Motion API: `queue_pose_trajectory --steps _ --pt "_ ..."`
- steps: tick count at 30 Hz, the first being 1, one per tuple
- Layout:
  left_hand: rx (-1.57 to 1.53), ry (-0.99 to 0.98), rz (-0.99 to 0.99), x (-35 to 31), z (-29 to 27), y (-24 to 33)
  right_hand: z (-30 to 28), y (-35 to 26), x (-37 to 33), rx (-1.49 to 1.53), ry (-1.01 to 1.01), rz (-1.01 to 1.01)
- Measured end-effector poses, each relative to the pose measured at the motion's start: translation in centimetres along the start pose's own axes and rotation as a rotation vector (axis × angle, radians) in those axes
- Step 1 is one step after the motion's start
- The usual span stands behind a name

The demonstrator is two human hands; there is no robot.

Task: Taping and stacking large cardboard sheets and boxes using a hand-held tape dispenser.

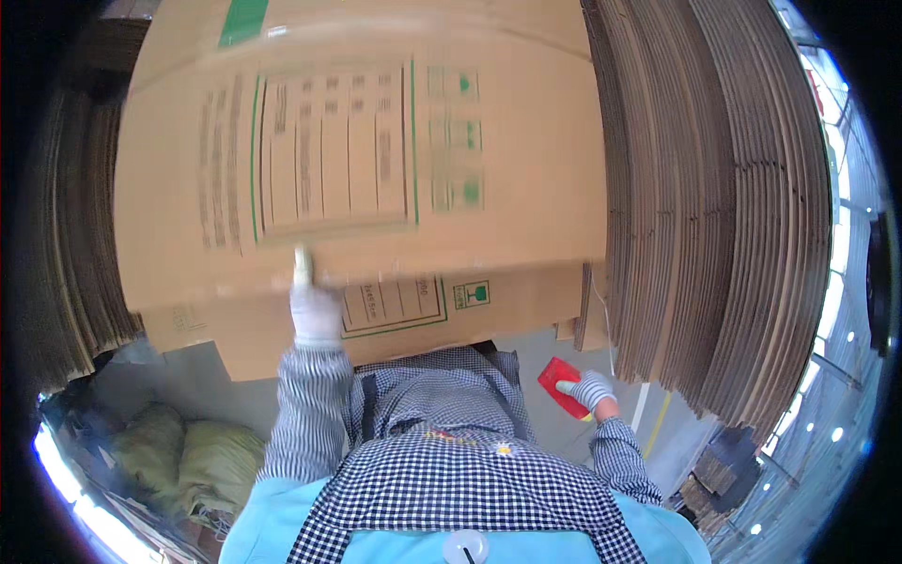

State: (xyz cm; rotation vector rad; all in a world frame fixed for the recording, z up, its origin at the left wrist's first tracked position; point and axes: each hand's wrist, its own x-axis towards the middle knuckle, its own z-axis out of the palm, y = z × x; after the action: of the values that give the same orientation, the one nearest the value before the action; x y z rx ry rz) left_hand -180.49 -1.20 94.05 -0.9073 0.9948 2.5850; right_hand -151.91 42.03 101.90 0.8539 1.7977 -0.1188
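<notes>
A large flat brown cardboard box [526,160] with green and black print lies in front of me, its print smeared by motion. My left hand [317,310], in a white glove, is at its near edge. One digit lies stretched over the top face, and the others are hidden or blurred at the edge, which the hand seems to grip. Below that edge shows another printed cardboard piece [507,315]. Low at my right side, my right hand [590,389], in a striped glove, is closed around a flat red object [556,378] with a yellow edge; its kind is unclear.
Tall stacks of flattened cardboard [676,188] stand close on the right, and another stack [85,216] is on the left. Full greenish sacks [211,461] rest on the floor at lower left. A thin white strand [606,320] hangs by the right stack.
</notes>
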Motion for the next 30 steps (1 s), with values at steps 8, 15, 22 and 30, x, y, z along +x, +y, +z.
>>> queue_pose_trajectory --steps 8,15,22,30 --pt "0.455 0.278 -0.463 -2.2 -5.7 -3.4 -2.6 0.4 0.4 0.144 -0.034 -0.22" --pt "-0.445 0.322 -0.177 7.2 -7.4 -12.9 0.9 6.9 0.9 0.157 0.107 -0.137" --pt "-0.093 0.131 0.053 6.1 1.3 -2.4 4.8 4.7 8.9 0.155 0.146 -0.1" --pt "0.324 0.076 0.827 -12.3 7.7 17.5 5.0 5.0 19.7 0.218 0.034 -0.162"
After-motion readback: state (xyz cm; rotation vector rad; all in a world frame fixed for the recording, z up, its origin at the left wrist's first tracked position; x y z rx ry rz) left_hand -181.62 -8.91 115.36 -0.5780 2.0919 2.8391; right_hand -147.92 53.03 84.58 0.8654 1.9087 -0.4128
